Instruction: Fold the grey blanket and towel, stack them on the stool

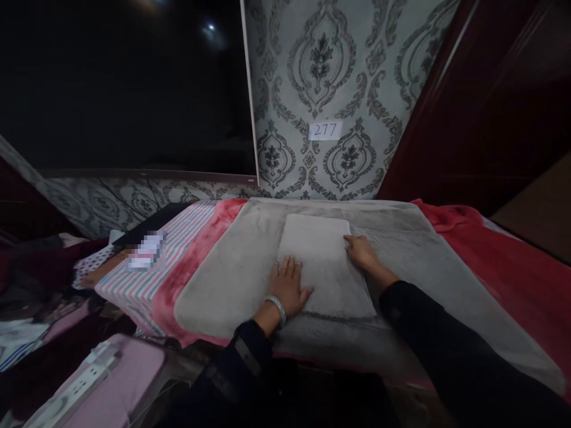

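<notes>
A pale, flat rectangular piece point(321, 267) lies on a grey plush mat point(218, 285); whether it is paper or cloth I cannot tell. My left hand point(288, 287), with a light bangle at the wrist, rests flat on its left side, fingers spread and thumb out to the right. At its upper right edge is my right hand point(362, 252). The index finger of that hand points left and touches the edge, while the other fingers are partly bent. Neither hand visibly grips anything. The piece's lower edge shows as a dark, fuzzy line.
Red plush cloth point(513, 261) and striped fabric point(147, 267) show under the mat. At left a power strip point(75, 392) rests on a pink surface point(138, 362). A large screen point(129, 89) and a "277" label point(325, 130) are on the back wall.
</notes>
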The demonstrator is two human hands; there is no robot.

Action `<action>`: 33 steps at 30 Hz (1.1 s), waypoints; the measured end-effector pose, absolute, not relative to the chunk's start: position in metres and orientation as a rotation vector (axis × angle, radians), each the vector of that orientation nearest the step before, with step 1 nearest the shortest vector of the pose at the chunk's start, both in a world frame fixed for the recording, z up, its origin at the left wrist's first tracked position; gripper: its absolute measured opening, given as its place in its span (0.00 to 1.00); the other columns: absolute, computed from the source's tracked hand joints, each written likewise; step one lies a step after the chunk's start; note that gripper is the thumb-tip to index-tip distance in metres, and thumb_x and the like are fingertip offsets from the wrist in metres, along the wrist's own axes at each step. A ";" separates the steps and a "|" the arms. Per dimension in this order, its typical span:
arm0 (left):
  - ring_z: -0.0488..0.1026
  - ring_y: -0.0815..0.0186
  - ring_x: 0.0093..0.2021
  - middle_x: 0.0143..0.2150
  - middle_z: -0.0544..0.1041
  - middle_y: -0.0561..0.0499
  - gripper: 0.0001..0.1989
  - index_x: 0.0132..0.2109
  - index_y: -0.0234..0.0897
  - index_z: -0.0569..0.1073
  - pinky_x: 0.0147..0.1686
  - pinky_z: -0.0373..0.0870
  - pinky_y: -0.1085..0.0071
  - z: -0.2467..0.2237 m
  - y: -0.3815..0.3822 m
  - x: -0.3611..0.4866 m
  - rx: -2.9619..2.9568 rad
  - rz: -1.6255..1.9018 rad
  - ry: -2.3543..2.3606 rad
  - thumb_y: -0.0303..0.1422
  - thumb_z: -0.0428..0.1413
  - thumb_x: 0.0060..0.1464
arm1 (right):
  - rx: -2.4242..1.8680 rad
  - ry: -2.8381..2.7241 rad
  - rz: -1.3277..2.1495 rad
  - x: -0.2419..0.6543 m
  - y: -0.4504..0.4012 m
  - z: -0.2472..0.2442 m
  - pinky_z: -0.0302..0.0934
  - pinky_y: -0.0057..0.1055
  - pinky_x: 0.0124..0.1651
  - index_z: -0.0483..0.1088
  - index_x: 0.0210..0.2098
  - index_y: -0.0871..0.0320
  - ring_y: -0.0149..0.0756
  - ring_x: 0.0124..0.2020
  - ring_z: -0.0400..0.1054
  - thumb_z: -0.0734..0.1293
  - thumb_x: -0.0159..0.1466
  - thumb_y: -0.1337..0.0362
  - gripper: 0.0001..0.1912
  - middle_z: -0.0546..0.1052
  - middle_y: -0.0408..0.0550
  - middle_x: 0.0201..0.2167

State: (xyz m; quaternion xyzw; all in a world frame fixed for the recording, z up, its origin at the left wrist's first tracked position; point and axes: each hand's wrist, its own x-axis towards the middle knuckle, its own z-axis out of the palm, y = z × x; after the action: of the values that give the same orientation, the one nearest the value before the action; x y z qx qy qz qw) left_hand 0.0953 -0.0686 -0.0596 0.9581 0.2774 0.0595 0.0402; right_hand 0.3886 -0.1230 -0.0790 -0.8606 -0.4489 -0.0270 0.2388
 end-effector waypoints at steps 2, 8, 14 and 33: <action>0.47 0.46 0.76 0.75 0.53 0.30 0.36 0.72 0.25 0.57 0.71 0.47 0.43 -0.070 -0.069 0.095 2.942 0.161 0.835 0.47 0.46 0.66 | -2.384 -1.337 -0.113 0.377 -0.114 -0.069 0.59 0.54 0.64 0.73 0.59 0.64 0.62 0.64 0.63 0.63 0.64 0.69 0.24 0.67 0.68 0.64; 0.47 0.45 0.75 0.75 0.52 0.30 0.38 0.72 0.25 0.57 0.71 0.46 0.41 -0.077 -0.073 0.096 2.941 0.246 0.823 0.49 0.43 0.66 | -2.074 -2.022 0.007 0.310 -0.048 -0.059 0.47 0.46 0.72 0.56 0.72 0.60 0.44 0.74 0.46 0.56 0.72 0.58 0.30 0.54 0.56 0.73; 0.44 0.42 0.76 0.75 0.49 0.28 0.41 0.72 0.26 0.57 0.71 0.45 0.39 -0.075 -0.072 0.090 2.859 0.229 0.767 0.53 0.45 0.64 | -2.108 -2.167 0.103 0.310 0.004 -0.072 0.40 0.49 0.73 0.50 0.74 0.60 0.45 0.75 0.41 0.53 0.74 0.49 0.35 0.49 0.56 0.74; 0.46 0.41 0.75 0.75 0.51 0.30 0.39 0.72 0.32 0.59 0.70 0.47 0.37 -0.078 -0.072 0.083 2.814 0.342 0.717 0.53 0.48 0.63 | -2.389 -1.868 -0.047 0.350 0.036 -0.059 0.43 0.62 0.70 0.52 0.74 0.54 0.54 0.74 0.44 0.54 0.73 0.54 0.31 0.50 0.55 0.74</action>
State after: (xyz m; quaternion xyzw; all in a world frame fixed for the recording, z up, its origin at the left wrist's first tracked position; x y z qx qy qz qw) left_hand 0.0827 -0.0718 -0.0778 0.9567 0.2437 0.1161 0.1087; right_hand 0.3501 0.0356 -0.0594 -0.7865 -0.6150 -0.0155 0.0543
